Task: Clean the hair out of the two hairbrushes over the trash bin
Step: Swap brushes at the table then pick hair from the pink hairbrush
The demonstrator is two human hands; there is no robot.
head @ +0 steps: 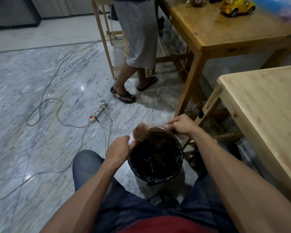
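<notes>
A pale pink hairbrush (140, 133) with brown hair matted in its bristles hangs over the far rim of the trash bin (171, 178), which is lined with a black bag. My left hand (120, 149) grips the brush by its handle. My right hand (181, 124) is closed on a tuft of brown hair (155, 130) stretched from the brush head toward it. Brown hair lies inside the bin. A second hairbrush is not visible.
A person in sandals (124, 96) stands beyond the bin. A white power strip (97, 113) and cables lie on the marble floor to the left. Two wooden tables (262, 105) stand right, the farther one (208, 31) bearing a yellow toy car (237, 6).
</notes>
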